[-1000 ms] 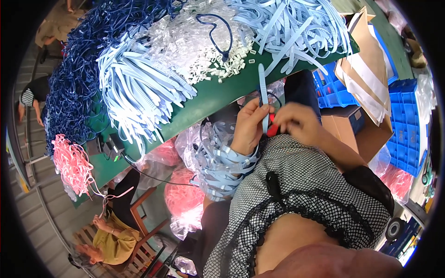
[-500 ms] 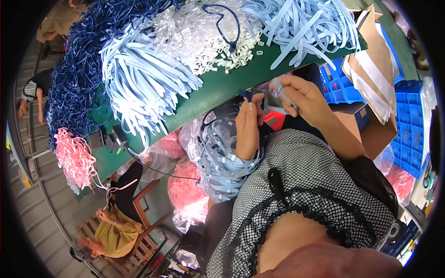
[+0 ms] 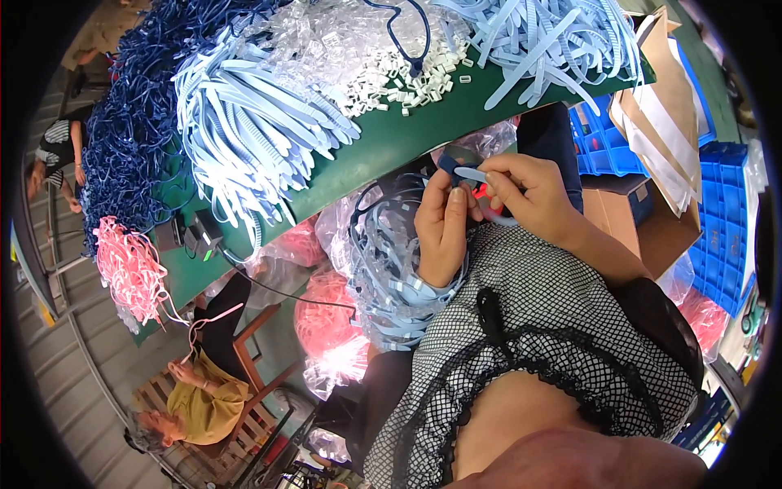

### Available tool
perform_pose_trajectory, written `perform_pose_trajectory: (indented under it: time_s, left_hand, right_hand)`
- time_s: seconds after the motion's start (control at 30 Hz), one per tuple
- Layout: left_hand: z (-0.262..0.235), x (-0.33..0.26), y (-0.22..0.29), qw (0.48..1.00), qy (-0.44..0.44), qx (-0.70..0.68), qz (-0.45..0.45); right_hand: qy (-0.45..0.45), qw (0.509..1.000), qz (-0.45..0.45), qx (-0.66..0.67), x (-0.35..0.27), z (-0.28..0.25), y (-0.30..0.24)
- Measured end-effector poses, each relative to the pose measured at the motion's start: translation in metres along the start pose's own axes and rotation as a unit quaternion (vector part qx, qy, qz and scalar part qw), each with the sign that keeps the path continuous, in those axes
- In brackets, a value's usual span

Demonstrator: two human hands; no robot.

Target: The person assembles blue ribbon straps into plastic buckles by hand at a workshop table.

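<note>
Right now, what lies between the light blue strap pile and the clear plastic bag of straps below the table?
Head view: bare green tabletop separates light blue strap pile from clear plastic bag.

The person wears a top (image 3: 562,326) of small black-and-white check, a fine grid pattern over the chest and shoulders. A black lace-like trim edges the wide neckline, curving in a scalloped band, and a short black tie or bow hangs at its front. The sleeves are short or absent, so both forearms are bare. The left hand (image 3: 442,232) and the right hand (image 3: 525,196) wear no gloves, rings or watch that can be seen. Dark trousers (image 3: 550,138) show above the hands
</note>
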State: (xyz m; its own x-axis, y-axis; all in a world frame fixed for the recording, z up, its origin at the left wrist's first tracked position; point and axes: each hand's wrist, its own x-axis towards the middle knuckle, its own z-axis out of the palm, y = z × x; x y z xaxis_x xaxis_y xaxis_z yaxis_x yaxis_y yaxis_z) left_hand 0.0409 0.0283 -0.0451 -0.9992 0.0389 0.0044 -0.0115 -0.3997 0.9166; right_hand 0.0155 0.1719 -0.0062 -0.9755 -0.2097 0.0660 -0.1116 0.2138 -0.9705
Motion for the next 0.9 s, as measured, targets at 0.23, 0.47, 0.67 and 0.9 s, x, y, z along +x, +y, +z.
perform_pose_trajectory:
  time_s: [0.23, 0.47, 0.67, 0.9]
  left_hand:
    - [-0.002, -0.004, -0.006, 0.984, -0.017, 0.171, 0.055]
    - [0.001, -0.002, -0.010, 0.933, -0.036, 0.326, 0.146]
    - [0.004, -0.001, -0.013, 0.868, -0.082, 0.424, 0.244]
    - [0.003, 0.001, -0.005, 0.890, -0.061, 0.397, 0.217]
  right_hand:
    - [-0.053, 0.965, 0.187, 0.178, 0.001, -0.003, -0.006]
    - [-0.063, 0.956, 0.228, 0.175, 0.003, -0.009, -0.002]
    - [-0.048, 0.943, 0.251, 0.214, -0.002, -0.013, 0.003]
    - [-0.086, 0.951, 0.193, 0.224, -0.009, -0.022, 0.016]
